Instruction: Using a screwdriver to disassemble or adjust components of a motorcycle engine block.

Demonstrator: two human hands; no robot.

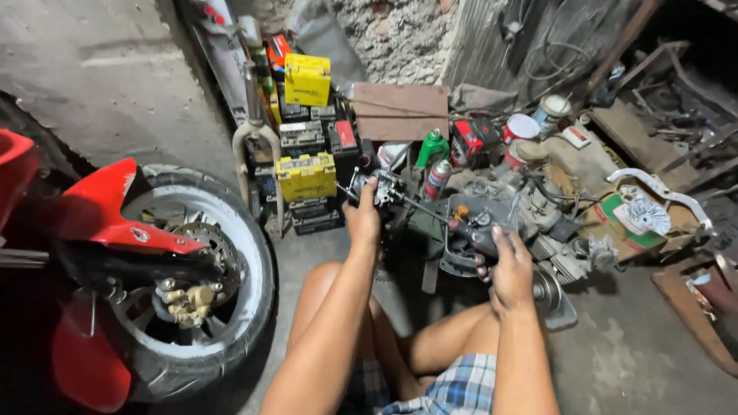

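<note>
My left hand [364, 217] is held out in front of me and grips a small grey metal carburettor-like part [382, 187]. My right hand [507, 265] holds a screwdriver [453, 220] by its dark handle. Its thin shaft reaches left to the metal part. Both hands are raised above my bent knees, in front of a stripped grey engine [515, 211] lying on the concrete floor.
A motorcycle front wheel [196, 284] with a red fender [115, 211] stands at the left. Stacked yellow and black batteries [306, 146], a green bottle [432, 147] and spray cans [438, 178] line the wall. Boxes and parts clutter the right side.
</note>
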